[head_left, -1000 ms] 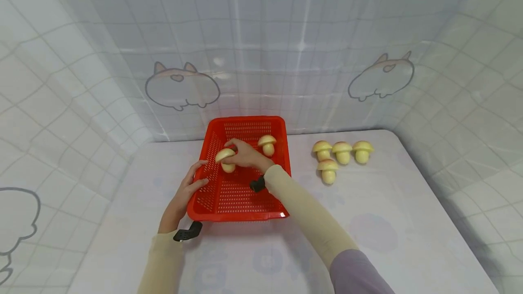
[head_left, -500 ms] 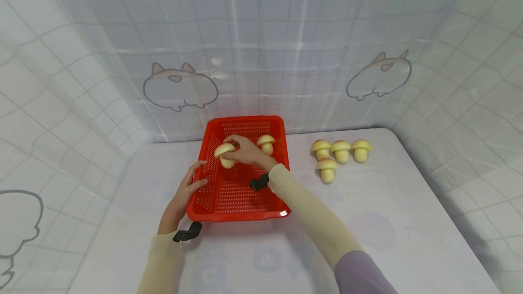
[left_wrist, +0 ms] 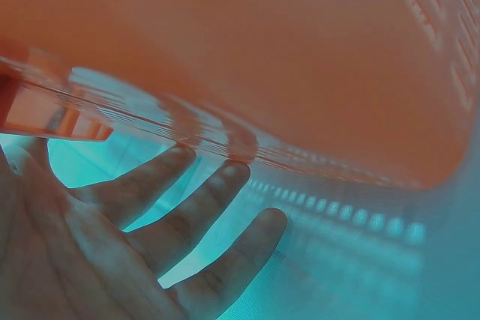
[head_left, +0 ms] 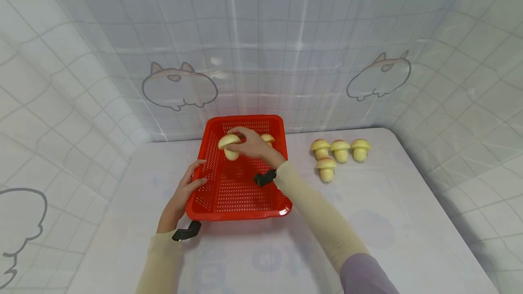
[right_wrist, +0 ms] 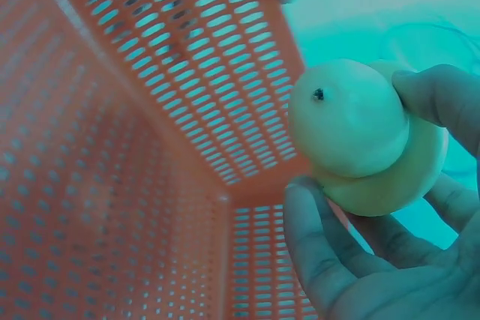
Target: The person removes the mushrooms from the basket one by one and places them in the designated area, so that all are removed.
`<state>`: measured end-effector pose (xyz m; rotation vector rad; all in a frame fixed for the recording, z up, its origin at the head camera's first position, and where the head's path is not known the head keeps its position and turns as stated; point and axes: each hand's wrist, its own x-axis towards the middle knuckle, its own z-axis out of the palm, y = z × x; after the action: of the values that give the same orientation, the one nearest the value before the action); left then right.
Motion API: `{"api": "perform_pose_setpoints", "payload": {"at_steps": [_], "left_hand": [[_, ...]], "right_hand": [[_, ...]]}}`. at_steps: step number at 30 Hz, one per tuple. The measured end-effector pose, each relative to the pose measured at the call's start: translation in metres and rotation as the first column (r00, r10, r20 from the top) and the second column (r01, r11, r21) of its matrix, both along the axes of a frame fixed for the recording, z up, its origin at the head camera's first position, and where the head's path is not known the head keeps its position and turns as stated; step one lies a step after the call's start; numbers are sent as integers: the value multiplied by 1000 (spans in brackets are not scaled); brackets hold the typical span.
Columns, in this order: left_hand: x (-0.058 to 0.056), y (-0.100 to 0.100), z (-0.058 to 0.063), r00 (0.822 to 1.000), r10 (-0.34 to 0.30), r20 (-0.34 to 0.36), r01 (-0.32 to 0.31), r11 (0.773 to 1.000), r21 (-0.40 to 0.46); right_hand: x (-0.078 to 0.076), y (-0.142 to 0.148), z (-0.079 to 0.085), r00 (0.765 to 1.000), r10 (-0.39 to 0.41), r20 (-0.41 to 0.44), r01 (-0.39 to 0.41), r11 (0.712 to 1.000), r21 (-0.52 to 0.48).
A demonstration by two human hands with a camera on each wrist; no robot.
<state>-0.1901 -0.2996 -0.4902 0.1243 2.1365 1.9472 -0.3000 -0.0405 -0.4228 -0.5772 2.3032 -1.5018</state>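
Our right fingers (right_wrist: 306, 234) pinch a mushroom (right_wrist: 352, 125) over the basket (head_left: 237, 216) our straight left fingers (left_wrist: 196, 215) touch, a carrying step, we judge, needing steadiness next.

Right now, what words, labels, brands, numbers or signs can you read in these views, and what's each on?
No legible text in any view.
White tabletop: faint letter-like print at the near side, too washed out to read.
Black wrist device, left sleeve: too small to make out any marking.
Red basket: none seen.
Mushroom in the right hand: dark spot, no lettering.
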Motion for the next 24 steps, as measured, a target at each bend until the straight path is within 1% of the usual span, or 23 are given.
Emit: {"api": "perform_pose_setpoints", "payload": {"at_steps": [3,5,10,17,24], "left_hand": [[0,-1,1,1000,7,3,-7,1000,1],[0,-1,1,1000,9,3,-9,1000,-1],[-1,-1,-1,1000,-1,10,1,1000,8],[0,0,-2,1000,-12,-7,12,1000,9],[0,0,0,1000,4,5,-4,1000,-11]], "right_hand": [[0,4,3,1000,-9,19,10,998,-55],[0,7,4,1000,-16,16,17,997,-77],[4,15,9,999,-43,7,43,995,-85],[12,27,11,997,-65,-29,61,991,-120],[19,35,12,997,-77,-4,75,986,-152]]}}
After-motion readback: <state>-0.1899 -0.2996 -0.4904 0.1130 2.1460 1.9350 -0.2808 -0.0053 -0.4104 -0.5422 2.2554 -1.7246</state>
